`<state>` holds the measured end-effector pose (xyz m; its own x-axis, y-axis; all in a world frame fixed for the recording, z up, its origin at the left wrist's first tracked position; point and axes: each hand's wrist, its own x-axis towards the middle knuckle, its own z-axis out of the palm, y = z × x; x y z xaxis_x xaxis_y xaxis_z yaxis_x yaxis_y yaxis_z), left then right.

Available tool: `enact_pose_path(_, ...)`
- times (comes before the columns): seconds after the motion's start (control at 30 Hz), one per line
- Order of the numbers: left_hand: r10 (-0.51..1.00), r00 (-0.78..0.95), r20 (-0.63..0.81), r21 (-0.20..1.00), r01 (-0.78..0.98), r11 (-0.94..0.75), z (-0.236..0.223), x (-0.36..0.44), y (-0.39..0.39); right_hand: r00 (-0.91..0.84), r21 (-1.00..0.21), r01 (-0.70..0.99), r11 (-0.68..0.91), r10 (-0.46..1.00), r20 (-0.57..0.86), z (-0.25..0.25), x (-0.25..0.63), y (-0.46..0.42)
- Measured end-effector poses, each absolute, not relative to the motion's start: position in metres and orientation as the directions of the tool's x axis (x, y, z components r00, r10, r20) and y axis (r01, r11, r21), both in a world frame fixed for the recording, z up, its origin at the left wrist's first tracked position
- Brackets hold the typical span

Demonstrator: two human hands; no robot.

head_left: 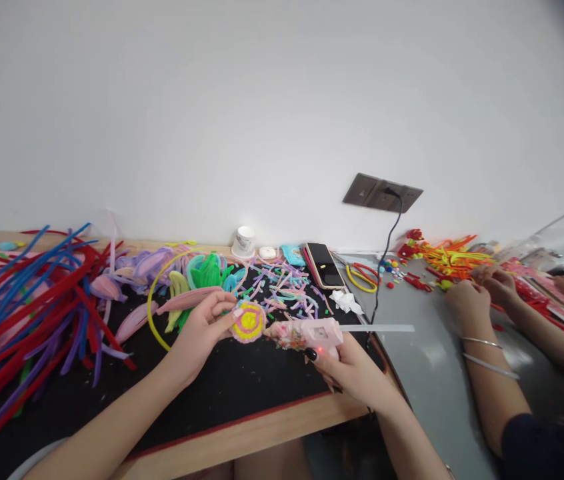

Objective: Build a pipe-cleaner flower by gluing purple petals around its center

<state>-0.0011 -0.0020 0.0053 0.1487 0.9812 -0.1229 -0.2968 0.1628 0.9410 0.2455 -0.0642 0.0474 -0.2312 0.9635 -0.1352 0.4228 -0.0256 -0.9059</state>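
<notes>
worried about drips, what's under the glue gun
Black mat shows below the glue gun, held in the right hand; whatever the gun and hand cover can't be seen.

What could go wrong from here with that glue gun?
Burn: the glue gun in the right hand has its red light lit and its front aimed at the disc, close to the left hand; a slip might put hot glue on those fingers.
Mess: stray glue could catch the clippings just behind.
Snag: the cord hangs from the outlet and might get tugged.
</notes>
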Motion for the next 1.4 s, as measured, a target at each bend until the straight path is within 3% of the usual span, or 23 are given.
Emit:
enact_pose_path(0.17, 0.984, 0.131, -0.124, 0.931, -0.327, 0.161, 0.007, -0.001, -0.003, -0.188, -0.896, 0.444, -0.018, 0.976, -0.113, 0.046, 0.244, -0.065)
enact_pose_path(0.3, 0.981, 0.109, -0.158, 0.911, -0.367, 0.187, 0.009, 0.0, -0.003, -0.155, -0.849, 0.519, 0.098, 0.988, 0.019, 0.044, 0.24, -0.066)
enact_pose_path(0.6, 0.981, -0.024, -0.19, 0.916, -0.364, 0.169, 0.002, 0.0, 0.001, -0.284, -0.714, 0.635, 0.295, 0.949, 0.139, 0.051, 0.221, -0.069)
enact_pose_path(1.13, 0.979, -0.044, -0.197, 0.92, -0.352, 0.169, 0.007, 0.0, 0.0, -0.242, -0.726, 0.64, 0.251, 0.963, 0.12, 0.05, 0.222, -0.072)
enact_pose_path(1.4, 0.975, 0.031, -0.218, 0.917, -0.336, 0.216, 0.007, 0.0, -0.002, -0.215, -0.724, 0.648, 0.237, 0.969, 0.125, 0.045, 0.225, -0.073)
